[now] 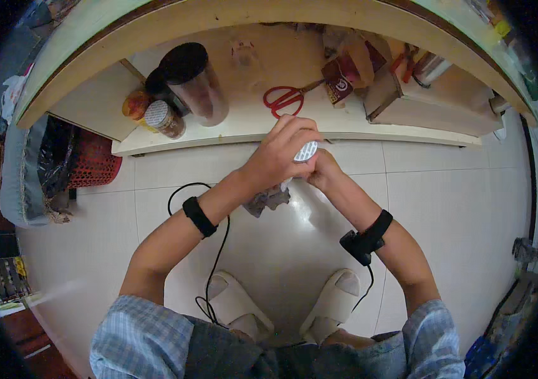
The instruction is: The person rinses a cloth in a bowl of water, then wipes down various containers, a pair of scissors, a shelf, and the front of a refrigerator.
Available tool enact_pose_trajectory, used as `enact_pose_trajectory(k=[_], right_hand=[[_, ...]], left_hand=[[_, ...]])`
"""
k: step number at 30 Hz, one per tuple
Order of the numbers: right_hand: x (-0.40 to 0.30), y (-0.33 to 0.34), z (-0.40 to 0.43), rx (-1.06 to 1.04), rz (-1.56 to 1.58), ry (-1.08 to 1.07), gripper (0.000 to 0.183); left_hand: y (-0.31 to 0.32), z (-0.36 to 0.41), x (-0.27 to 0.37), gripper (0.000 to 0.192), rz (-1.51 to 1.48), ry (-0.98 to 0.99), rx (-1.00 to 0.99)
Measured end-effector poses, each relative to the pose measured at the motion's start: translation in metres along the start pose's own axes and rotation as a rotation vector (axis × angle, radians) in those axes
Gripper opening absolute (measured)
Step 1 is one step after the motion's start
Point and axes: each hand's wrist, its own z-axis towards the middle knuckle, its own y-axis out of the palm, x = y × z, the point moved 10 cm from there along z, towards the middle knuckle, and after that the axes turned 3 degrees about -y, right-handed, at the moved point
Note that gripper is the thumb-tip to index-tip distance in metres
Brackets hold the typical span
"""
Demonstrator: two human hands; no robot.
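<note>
A small jar with a white printed lid [306, 151] is held between my two hands, in front of the shelf edge. My left hand [282, 148] wraps around it from the left, fingers curled over its far side. My right hand [324, 169] grips it from the right and below. Most of the jar's body is hidden by my fingers. A crumpled grey cloth [267, 199] hangs beneath my left hand and wrist; which fingers hold it is hidden. Just beyond my left hand, red-handled scissors [284, 100] lie on the shelf [245, 130].
At the shelf's left stand a similar lidded jar [167, 121] and a tall clear container with a black lid [198, 85]. A cardboard box [432, 106] sits on the right. A red plastic basket [93, 158] stands left. Black cables [224, 232] trail near my slippers [238, 303].
</note>
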Motion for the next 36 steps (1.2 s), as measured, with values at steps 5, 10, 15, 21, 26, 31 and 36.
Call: enact_pose_trajectory(k=[5,10,15,21,26,31,36], right_hand=[[-0.003,0.012,-0.005,0.146,-0.081,-0.105,0.042],[-0.017,-0.024,0.002,0.312,-0.325,-0.139,0.045],[0.006,-0.062,-0.006,0.382,-0.207,-0.011,0.032],[0.002,-0.075,-0.015,0.308,-0.167,-0.009,0.031],[-0.022,-0.096,-0.022,0.383,-0.017,-0.068,0.032],[-0.042,-0.101,-0.026,0.393,0.046,-0.134,0.033],[-0.041,-0.103,-0.028,0.461,0.256,-0.164,0.032]], left_hand=[[-0.019,0.002,-0.015,0.037,0.025,-0.076,0.050],[-0.042,0.012,-0.045,0.034,0.221,-0.245,0.113],[-0.060,0.006,-0.093,0.033,0.626,-0.202,0.113],[-0.048,0.006,-0.136,0.023,0.980,-0.200,-0.064],[-0.029,0.022,-0.151,0.036,1.195,-0.149,-0.029],[0.006,0.093,-0.141,0.048,0.936,-0.082,0.013],[0.041,0.178,-0.226,0.055,0.769,-0.257,-0.078]])
